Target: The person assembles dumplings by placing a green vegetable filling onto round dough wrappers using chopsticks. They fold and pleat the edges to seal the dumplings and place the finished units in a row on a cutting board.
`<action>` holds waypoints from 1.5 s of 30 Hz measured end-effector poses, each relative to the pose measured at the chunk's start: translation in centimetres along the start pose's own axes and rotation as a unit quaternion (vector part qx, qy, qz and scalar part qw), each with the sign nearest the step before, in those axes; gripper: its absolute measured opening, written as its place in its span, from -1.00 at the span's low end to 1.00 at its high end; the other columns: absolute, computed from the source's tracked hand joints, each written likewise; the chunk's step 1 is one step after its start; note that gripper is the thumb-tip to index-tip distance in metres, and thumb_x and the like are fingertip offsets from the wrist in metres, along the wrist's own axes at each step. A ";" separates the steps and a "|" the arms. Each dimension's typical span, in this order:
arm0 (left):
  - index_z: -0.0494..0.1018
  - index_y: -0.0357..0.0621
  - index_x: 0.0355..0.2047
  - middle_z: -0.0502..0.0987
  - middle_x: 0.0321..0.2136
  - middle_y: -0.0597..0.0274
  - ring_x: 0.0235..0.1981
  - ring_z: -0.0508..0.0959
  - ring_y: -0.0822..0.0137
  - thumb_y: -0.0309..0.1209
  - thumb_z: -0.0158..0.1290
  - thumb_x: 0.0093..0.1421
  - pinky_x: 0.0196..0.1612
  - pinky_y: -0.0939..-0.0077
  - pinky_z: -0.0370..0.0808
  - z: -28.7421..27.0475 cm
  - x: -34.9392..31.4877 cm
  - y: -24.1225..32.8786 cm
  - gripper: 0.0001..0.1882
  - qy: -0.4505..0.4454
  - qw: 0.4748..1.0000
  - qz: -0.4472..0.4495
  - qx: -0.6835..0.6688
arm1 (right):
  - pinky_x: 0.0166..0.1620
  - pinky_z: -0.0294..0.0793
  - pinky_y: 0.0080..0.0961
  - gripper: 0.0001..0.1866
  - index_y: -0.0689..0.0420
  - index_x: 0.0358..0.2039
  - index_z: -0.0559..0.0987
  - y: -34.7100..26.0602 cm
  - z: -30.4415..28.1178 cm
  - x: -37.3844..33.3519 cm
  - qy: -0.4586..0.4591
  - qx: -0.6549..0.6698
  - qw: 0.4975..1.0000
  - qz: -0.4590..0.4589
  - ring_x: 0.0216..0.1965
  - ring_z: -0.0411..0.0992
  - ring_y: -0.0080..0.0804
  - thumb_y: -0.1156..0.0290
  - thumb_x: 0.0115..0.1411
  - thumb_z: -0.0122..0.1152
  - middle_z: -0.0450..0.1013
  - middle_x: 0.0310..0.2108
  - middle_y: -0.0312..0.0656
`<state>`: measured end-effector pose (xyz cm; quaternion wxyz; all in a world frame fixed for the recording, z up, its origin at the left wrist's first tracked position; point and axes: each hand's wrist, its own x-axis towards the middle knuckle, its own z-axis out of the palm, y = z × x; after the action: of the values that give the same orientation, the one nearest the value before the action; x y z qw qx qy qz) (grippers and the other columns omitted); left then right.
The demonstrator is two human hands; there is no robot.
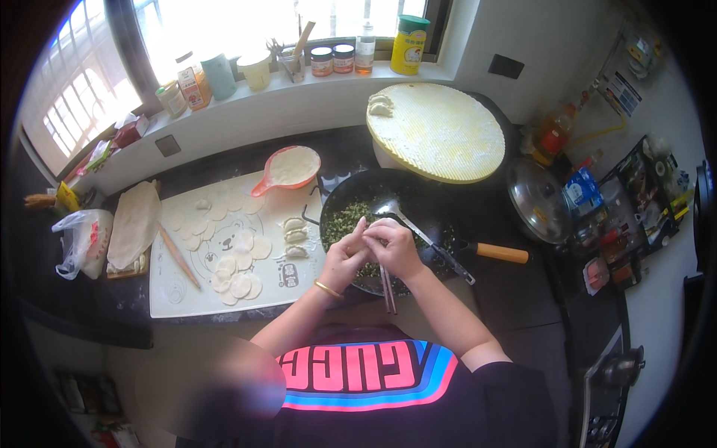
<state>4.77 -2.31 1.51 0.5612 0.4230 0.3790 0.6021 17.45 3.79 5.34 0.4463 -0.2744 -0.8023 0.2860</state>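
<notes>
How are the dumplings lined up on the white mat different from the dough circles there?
The dumplings are folded over, while the dough circles are flat and round. The dumplings look plump; the dough circles look thin. The dumplings sit in a short row, but the dough circles are spread about, many overlapping. Both are pale and lie on the white mat.

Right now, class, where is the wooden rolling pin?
In the head view, the rolling pin lies slanted on the left part of the pale mat, to the left of the lower cluster of round dough wrappers.
</notes>
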 end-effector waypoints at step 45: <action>0.31 -0.20 0.05 0.50 -0.29 0.24 -0.28 0.43 0.56 -0.48 0.06 0.11 -0.21 0.65 0.41 -0.2 0.0 -0.7 -0.54 0.025 0.985 0.052 0.164 | -0.50 0.32 -0.61 -0.93 0.27 -0.54 0.54 0.4 -1.1 -0.5 -0.036 0.006 0.996 0.085 -0.58 0.35 -0.52 0.53 -0.05 0.20 0.40 -0.55 -0.22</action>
<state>4.87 -2.22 0.79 0.4424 0.5135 0.4637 0.5706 18.68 3.96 5.24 0.3932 -0.3283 -0.7898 0.3374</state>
